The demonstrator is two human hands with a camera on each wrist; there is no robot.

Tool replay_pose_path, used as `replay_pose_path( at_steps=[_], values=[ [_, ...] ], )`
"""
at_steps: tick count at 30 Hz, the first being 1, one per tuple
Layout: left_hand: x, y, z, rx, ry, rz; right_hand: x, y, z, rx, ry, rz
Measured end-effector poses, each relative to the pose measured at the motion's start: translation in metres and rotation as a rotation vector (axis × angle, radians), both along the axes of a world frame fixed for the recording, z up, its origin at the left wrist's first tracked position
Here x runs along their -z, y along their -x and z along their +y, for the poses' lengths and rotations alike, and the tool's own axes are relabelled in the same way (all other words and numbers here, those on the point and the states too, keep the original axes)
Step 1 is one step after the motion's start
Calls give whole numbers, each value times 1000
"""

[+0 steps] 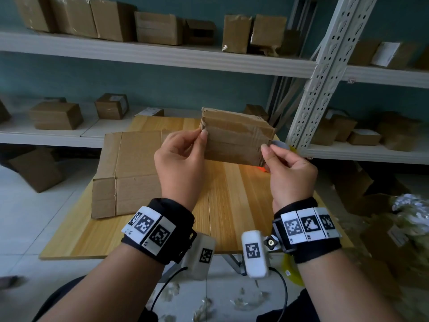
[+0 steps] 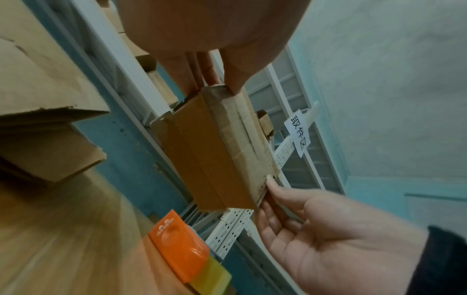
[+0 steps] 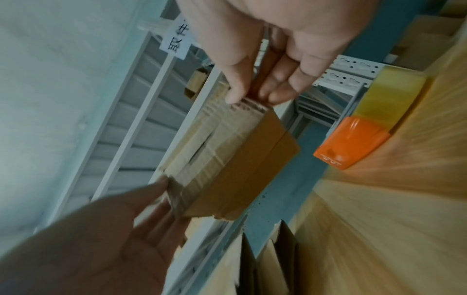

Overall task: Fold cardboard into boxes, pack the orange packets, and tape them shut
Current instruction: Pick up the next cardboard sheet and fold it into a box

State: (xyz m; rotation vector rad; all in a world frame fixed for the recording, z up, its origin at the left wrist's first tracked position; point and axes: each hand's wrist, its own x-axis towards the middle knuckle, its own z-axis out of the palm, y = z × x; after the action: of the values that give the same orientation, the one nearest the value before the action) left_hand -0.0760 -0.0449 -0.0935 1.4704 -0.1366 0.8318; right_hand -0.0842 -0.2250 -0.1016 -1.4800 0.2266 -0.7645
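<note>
A small flattened cardboard piece (image 1: 236, 138), creased and streaked with old tape, is held up in the air above the far part of the wooden tabletop (image 1: 232, 194), between the two hands; the left hand (image 1: 180, 159) pinches its left upper corner with thumb in front and fingers curled behind; the right hand (image 1: 290, 170) pinches its right lower corner the same way; both grips are closed tight on the cardboard's edges. On the tabletop to the left lies a larger flat cardboard sheet (image 1: 125, 173), touching the surface and well apart from the held piece. An orange tape dispenser (image 2: 177, 247) with a yellowish roll of tape (image 2: 212, 277) sits on the tabletop's far right part, mostly hidden behind the right hand in the head view. White metal shelves (image 1: 162, 54) carrying many brown boxes stand behind.
</note>
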Motion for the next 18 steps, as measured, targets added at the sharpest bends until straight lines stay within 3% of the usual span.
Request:
replay_pose_path(
  at_steps=[4,7,12,16,18],
  values=[
    [2,2,-6,-28,-275,117,-2,7,8,-138,124,173],
    [6,4,-11,21,-368,168,-7,14,16,-357,131,255],
    [2,5,-12,177,-288,179,-5,10,16,-498,-248,244],
    [-4,11,-10,385,-49,17,-5,1,6,-530,-496,244],
    [-8,17,-9,476,-53,-43,-5,-3,-1,-603,-730,245]
  ],
)
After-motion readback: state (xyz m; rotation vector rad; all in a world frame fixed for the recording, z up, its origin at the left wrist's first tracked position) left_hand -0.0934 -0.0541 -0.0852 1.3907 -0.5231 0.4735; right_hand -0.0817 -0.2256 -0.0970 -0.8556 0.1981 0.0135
